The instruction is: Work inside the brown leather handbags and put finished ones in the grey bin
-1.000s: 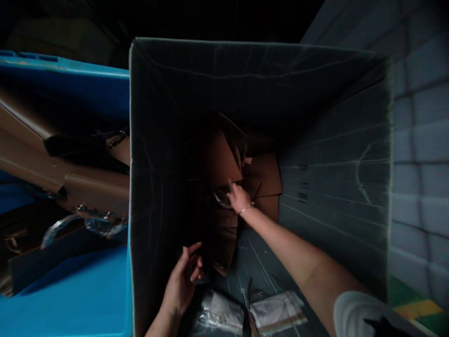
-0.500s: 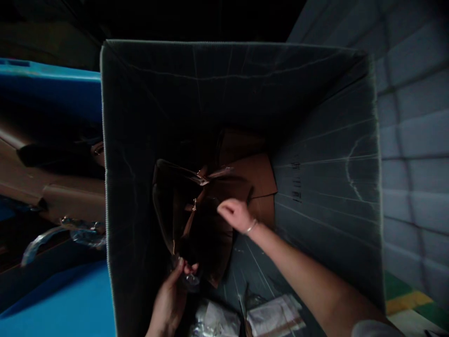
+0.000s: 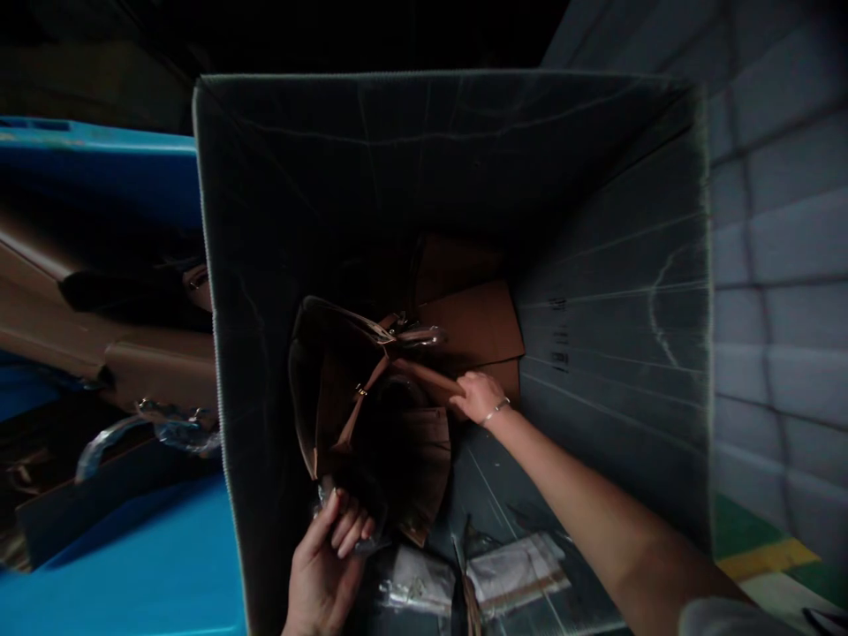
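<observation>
I reach both arms down into a deep grey box (image 3: 616, 291). A brown bag (image 3: 371, 415) stands inside it, near the bottom, toward the left wall, with its mouth facing up.

My right hand (image 3: 478, 397) is closed on a brown strap (image 3: 424, 375) at the bag's right side; the fingers curl around it and a thin bracelet (image 3: 496, 409) sits on the wrist.

My left hand (image 3: 328, 565) is at the near edge of the bag. The fingers are bent and pinch clear plastic wrap (image 3: 361, 541) at the bag's lower corner; how much of the bag itself they hold cannot be determined in the dim light.

Flat brown pieces (image 3: 477, 322) lie on the box floor behind the bag, toward the far right corner. Pale wrapped packets (image 3: 517, 579) lie along the near edge of the floor.

A blue bin (image 3: 119, 565) stands just beside the box's left wall, with brown items (image 3: 132, 371) and clear plastic inside it.
</observation>
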Action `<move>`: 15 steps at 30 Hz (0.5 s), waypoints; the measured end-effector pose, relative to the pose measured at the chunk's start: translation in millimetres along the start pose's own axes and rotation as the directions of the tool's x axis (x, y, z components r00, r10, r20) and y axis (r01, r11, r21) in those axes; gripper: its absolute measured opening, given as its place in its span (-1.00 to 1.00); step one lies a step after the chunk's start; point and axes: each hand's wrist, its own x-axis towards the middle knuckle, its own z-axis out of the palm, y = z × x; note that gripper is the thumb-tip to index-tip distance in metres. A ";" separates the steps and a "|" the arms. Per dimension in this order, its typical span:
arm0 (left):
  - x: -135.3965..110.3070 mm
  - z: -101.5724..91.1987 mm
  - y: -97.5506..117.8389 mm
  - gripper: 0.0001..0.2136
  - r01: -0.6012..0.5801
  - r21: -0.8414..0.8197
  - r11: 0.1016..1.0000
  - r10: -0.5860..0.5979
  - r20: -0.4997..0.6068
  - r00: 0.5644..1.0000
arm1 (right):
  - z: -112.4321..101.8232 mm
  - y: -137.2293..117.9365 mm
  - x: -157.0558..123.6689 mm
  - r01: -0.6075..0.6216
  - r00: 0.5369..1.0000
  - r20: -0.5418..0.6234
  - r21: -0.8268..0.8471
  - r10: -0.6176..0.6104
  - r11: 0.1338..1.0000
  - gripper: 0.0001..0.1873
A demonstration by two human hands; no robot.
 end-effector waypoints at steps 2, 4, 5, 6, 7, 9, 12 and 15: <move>-21.3 7.7 -1.8 -0.84 -0.029 0.020 0.999 0.030 -0.031 0.999 | -15.4 4.6 -46.7 0.007 1.000 -0.002 -0.038 -0.007 0.999 -0.80; -47.1 17.2 -6.6 -0.77 -0.064 0.050 0.997 0.066 -0.039 0.997 | -38.1 10.3 -94.3 -0.043 0.995 -0.090 -0.073 0.036 0.996 -0.77; -60.5 22.3 -10.7 -0.73 -0.081 0.073 0.994 0.083 -0.028 0.996 | -52.1 11.6 -117.1 -0.066 0.986 -0.159 -0.076 0.053 0.995 -0.73; -73.8 27.4 -16.2 -0.69 -0.102 0.101 0.990 0.103 -0.008 0.995 | -67.5 10.6 -138.9 -0.066 0.974 -0.220 -0.064 0.051 0.996 -0.69; -86.5 32.4 -23.0 -0.64 -0.127 0.134 0.983 0.126 0.014 0.992 | -83.7 6.6 -159.4 -0.040 0.965 -0.260 -0.050 0.026 0.998 -0.68; -110.0 41.6 -39.0 -0.53 -0.196 0.214 0.957 0.192 0.040 0.981 | -115.1 -11.2 -196.9 0.063 0.953 -0.294 -0.036 -0.071 0.997 -0.73; -141.5 52.0 -59.5 -0.40 -0.319 0.361 0.876 0.319 0.060 0.946 | -146.4 -55.5 -245.2 0.327 0.896 -0.304 -0.042 -0.324 0.944 -0.79; -174.2 59.7 -62.6 -0.32 -0.390 0.524 0.757 0.410 0.084 0.908 | -154.3 -100.2 -282.5 0.456 0.825 -0.344 -0.063 -0.449 0.888 -0.83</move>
